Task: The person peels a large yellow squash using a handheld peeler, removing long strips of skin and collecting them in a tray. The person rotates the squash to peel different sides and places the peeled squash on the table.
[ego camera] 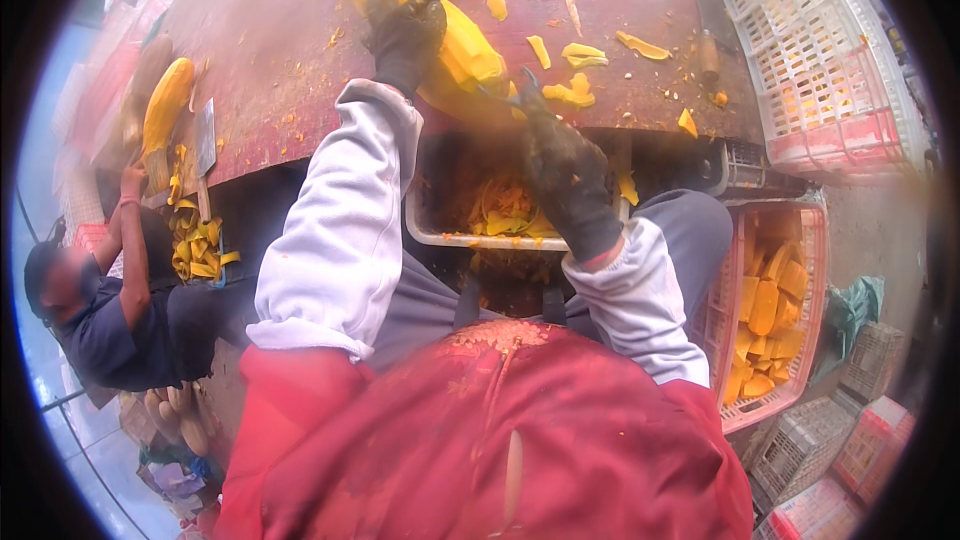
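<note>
My left hand, in a dark glove, grips a long peeled squash from above, near its middle. The squash lies slanted at the near edge of the reddish tabletop. My right hand, also gloved, is closed around a tool whose metal end reaches the near end of the squash; blur hides its exact kind. Below, a tub holds orange scrapings and peel. Yellow peel pieces lie scattered to the right of the squash.
A knife with a wooden handle and a white plastic crate are at right. Below stands a pink crate of cut squash. At left, a co-worker holds another squash near a cleaver.
</note>
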`<state>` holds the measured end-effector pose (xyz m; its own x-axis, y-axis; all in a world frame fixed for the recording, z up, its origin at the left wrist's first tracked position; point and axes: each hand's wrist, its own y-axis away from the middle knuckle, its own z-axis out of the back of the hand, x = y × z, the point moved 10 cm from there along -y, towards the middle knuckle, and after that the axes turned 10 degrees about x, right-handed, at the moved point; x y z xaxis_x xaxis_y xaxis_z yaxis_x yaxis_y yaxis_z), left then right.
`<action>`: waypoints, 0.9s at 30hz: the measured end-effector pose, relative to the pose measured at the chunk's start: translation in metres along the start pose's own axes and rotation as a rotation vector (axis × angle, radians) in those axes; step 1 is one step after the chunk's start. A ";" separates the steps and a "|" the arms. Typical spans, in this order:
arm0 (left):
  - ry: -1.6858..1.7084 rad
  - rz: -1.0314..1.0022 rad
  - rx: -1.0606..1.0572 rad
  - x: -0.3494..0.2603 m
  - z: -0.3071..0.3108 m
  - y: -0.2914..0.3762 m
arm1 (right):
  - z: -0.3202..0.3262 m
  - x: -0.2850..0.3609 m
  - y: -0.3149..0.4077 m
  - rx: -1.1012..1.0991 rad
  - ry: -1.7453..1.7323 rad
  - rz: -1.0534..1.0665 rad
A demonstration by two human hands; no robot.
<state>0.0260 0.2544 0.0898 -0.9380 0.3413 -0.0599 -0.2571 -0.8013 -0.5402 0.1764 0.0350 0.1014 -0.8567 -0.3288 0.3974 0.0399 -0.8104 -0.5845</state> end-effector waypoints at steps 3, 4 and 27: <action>0.468 0.013 0.186 0.010 -0.017 -0.008 | -0.011 0.016 -0.004 -0.054 0.068 0.130; 0.543 0.006 0.190 0.010 -0.016 -0.007 | -0.023 0.013 0.010 0.096 0.081 0.039; 0.648 0.244 0.267 0.008 -0.013 -0.014 | -0.038 0.014 0.034 0.181 0.081 0.052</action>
<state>0.0246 0.2747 0.0862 -0.6718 0.2933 -0.6801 -0.1840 -0.9556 -0.2303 0.1461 0.0209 0.0600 -0.8892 -0.3385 0.3078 0.1709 -0.8698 -0.4629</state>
